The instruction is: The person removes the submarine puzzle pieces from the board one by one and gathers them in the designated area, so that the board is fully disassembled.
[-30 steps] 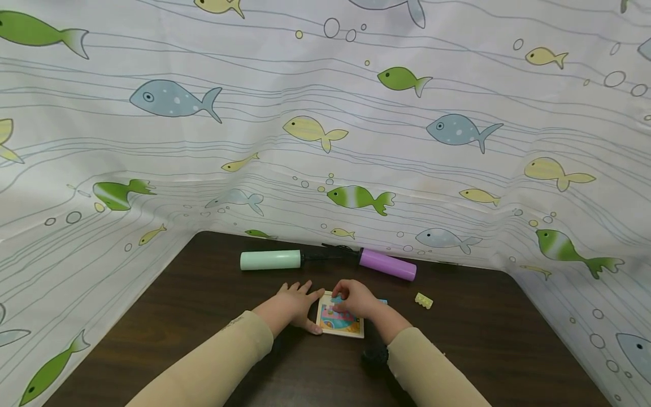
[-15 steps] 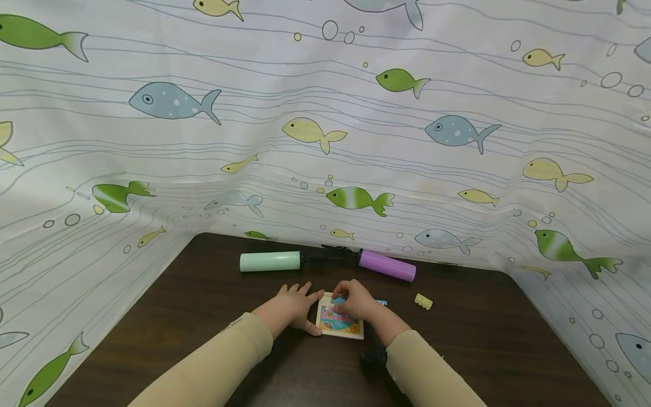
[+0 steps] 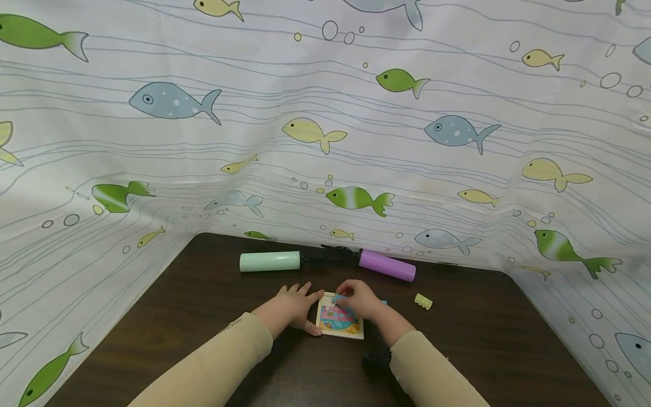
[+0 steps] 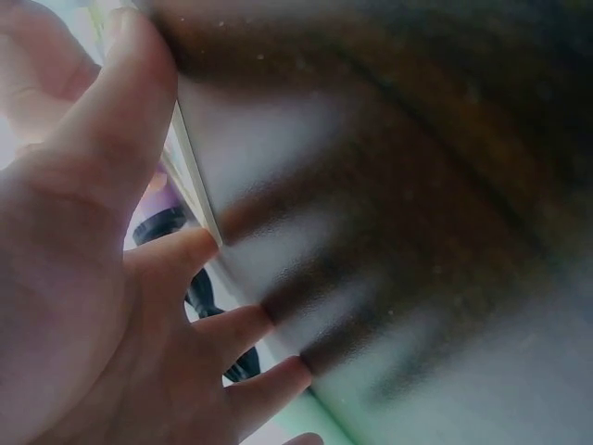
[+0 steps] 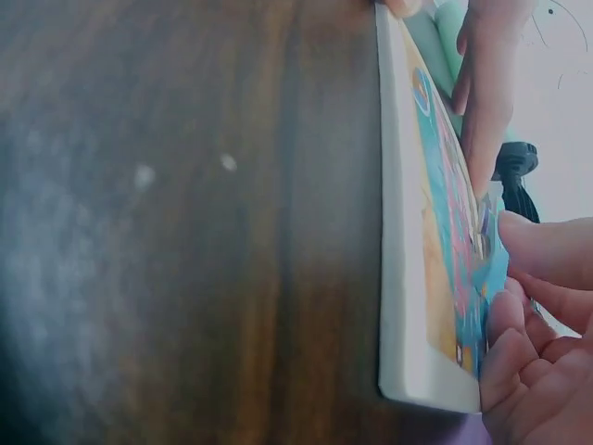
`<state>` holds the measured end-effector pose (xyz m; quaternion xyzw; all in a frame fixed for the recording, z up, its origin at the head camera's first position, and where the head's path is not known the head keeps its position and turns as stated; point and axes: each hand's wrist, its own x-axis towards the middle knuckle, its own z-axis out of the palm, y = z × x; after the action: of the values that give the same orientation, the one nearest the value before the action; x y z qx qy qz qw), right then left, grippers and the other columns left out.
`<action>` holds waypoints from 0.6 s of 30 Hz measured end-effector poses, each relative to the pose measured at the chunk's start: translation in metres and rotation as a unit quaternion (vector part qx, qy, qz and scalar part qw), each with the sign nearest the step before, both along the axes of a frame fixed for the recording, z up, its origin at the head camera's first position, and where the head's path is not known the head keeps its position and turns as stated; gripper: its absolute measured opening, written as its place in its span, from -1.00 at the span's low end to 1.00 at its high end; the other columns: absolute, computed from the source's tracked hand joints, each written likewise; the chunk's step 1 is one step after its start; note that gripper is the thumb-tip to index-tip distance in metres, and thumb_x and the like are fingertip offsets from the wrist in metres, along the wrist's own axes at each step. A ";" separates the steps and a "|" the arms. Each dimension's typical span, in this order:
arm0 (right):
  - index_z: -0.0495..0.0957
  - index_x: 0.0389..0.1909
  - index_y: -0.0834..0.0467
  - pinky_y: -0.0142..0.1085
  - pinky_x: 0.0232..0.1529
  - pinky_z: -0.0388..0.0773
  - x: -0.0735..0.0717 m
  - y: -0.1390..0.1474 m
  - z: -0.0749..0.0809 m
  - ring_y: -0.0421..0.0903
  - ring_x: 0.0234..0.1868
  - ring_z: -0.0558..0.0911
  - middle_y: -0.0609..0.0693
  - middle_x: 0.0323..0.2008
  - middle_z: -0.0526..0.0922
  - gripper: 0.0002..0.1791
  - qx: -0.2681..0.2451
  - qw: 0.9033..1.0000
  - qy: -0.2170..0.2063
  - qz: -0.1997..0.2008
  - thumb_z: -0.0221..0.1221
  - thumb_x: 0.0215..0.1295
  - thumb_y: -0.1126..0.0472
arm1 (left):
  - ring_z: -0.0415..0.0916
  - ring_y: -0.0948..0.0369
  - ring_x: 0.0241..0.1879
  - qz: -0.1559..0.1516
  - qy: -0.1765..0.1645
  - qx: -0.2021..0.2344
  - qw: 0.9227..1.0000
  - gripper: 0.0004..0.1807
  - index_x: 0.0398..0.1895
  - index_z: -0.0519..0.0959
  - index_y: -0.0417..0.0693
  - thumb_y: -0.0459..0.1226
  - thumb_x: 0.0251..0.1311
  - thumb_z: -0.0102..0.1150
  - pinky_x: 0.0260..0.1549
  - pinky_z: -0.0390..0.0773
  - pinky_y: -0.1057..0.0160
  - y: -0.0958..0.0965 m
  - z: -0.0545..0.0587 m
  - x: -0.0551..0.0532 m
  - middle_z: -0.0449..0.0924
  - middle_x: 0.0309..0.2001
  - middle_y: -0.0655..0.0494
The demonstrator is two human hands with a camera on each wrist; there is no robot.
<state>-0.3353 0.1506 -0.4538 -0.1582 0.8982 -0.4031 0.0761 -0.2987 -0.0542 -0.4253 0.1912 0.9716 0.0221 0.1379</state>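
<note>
On the dark table lies a small puzzle board with a pale frame and a bright blue, pink and orange picture. My left hand is spread flat beside it, thumb and index finger touching the frame's left edge. Over the upper part of the board, my right hand pinches a light-blue puzzle piece between thumb and fingers. The right wrist view shows this piece standing tilted against the picture; the fingers hide part of it. In the left wrist view, the fingertips of my left hand rest on the table.
Behind the board lie a mint-green cylinder and a purple cylinder, both with black ends. A pale yellow toy block sits to the right. A blue thing peeks out behind my right wrist. Fish-patterned sheeting surrounds the table.
My right hand has shifted slightly to the right with the blue puzzle piece, and more of the pink part of the picture shows. My left hand has stayed in place.
</note>
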 end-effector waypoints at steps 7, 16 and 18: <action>0.60 -0.22 0.18 -0.20 -0.26 0.48 0.001 0.003 0.000 -0.09 -0.31 0.49 -0.02 -0.34 0.53 -0.95 -0.021 1.000 0.005 -0.004 0.22 0.35 0.36 | 0.09 -0.13 0.43 0.003 -0.001 0.005 1.000 0.09 0.54 0.18 0.20 0.36 -0.07 0.31 0.34 0.07 -0.19 0.000 0.001 0.000 0.08 0.51 -0.07; 0.60 -0.29 0.23 -0.27 -0.36 0.45 -0.001 0.005 -0.001 -0.11 -0.39 0.48 -0.01 -0.44 0.53 -0.96 -0.068 0.997 0.010 -0.028 0.28 0.31 0.36 | 0.07 -0.13 0.44 0.004 -0.006 0.009 1.000 0.09 0.54 0.18 0.20 0.35 -0.06 0.31 0.34 0.06 -0.19 0.000 0.001 0.000 0.07 0.51 -0.07; 0.61 -0.28 0.22 -0.26 -0.37 0.48 -0.002 0.006 0.001 -0.10 -0.42 0.49 0.00 -0.45 0.53 -0.96 -0.085 0.996 0.008 -0.031 0.28 0.31 0.34 | 0.06 -0.13 0.44 0.005 -0.006 0.009 1.000 0.09 0.54 0.17 0.21 0.35 -0.07 0.31 0.34 0.06 -0.19 -0.001 0.000 0.000 0.07 0.51 -0.07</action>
<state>-0.3371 0.1571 -0.4527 -0.1396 0.8657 -0.4787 0.0430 -0.2988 -0.0547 -0.4249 0.1875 0.9715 0.0323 0.1414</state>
